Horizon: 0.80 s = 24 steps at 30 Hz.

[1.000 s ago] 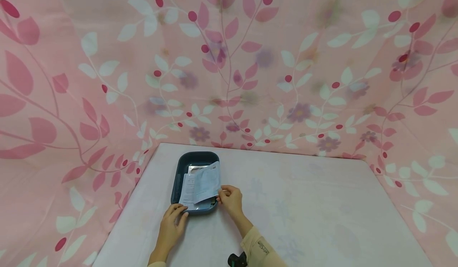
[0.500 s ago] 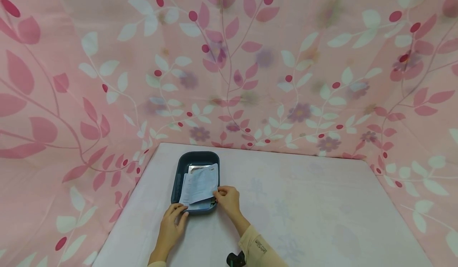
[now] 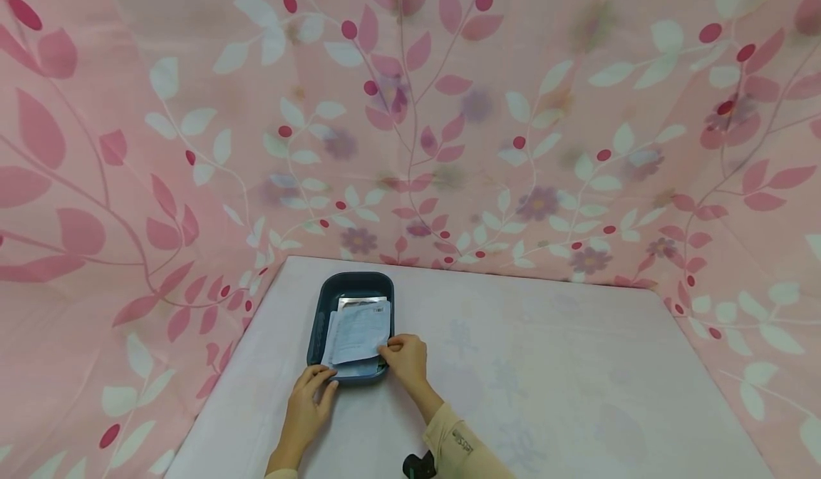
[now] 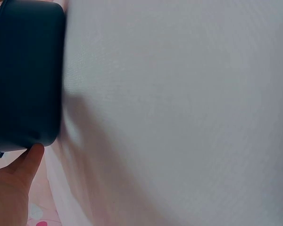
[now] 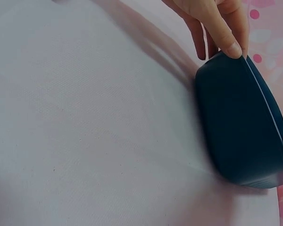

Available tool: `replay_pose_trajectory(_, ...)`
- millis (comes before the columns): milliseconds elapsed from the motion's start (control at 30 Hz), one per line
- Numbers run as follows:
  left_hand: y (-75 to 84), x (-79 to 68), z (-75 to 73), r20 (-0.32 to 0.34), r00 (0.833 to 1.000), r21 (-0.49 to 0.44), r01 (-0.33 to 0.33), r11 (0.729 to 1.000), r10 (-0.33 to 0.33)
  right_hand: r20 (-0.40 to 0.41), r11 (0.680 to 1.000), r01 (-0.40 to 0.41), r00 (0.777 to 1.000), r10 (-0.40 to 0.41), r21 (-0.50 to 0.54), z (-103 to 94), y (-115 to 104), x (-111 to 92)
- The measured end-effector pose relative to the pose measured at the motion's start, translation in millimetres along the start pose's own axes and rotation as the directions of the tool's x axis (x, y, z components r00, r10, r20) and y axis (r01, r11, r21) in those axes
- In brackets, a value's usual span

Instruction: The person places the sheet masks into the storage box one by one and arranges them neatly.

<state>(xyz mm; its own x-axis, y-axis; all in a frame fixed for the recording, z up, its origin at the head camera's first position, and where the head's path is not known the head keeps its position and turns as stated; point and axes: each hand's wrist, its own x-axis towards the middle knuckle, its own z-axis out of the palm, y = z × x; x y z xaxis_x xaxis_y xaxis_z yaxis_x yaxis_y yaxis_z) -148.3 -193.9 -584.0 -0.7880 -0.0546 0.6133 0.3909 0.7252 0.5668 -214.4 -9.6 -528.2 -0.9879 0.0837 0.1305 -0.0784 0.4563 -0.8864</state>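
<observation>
A dark blue plastic box (image 3: 358, 281), open at the top, stands at the table's left side. Several flat packets lie in it: a light-blue printed packet (image 3: 362, 333) on top, a pale packet (image 3: 356, 369) under it, and a silvery one (image 3: 362, 300) at its far edge. My right hand (image 3: 408, 361) pinches the light-blue packet's near right corner over the box's right rim. My left hand (image 3: 308, 408) holds the box's near left corner, thumb on its near side. The right wrist view shows the left hand (image 5: 221, 23) at the rim; the packets are hidden there.
A white cloth covers the table (image 3: 545, 372). A small black object (image 3: 419, 465) lies by the right sleeve at the bottom of the head view. Pink leaf-patterned cloth (image 3: 449, 144) hangs behind the table and at both sides.
The light-blue packet has moved left and turned in line with the box, lying flatter on the others. My right hand has moved slightly left with it. My left hand has stayed put.
</observation>
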Motion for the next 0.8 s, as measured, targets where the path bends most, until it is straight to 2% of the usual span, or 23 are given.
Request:
replay_pose_trajectory(200, -1.1, -0.5, 0.4, -0.003, 1.0, -0.006, -0.004, 1.0, 0.004, 0.012, 1.0, -0.006, 1.0, 0.005, 0.006, -0.9, 0.4, -0.7)
replay_pose_trajectory(533, 1.0, -0.2, 0.4, 0.009, 1.0, 0.01, 0.028, 1.0, -0.028, 0.035, 0.999, -0.02, 0.999, 0.019, 0.036, -1.5, 1.0, -0.9)
replay_pose_trajectory(667, 1.6, 0.1, 0.2, 0.016, 0.999, 0.015, 0.037, 0.999, -0.037, 0.043, 0.999, -0.001, 0.999, -0.001, 0.043, -2.5, 3.3, -1.3)
replay_pose_trajectory(800, 2.2, 0.0, -1.8, 0.026, 0.999, 0.034, 0.044, 0.998, -0.044, 0.091, 0.995, 0.045, 0.994, -0.053, 0.085, -4.5, 7.3, -2.6)
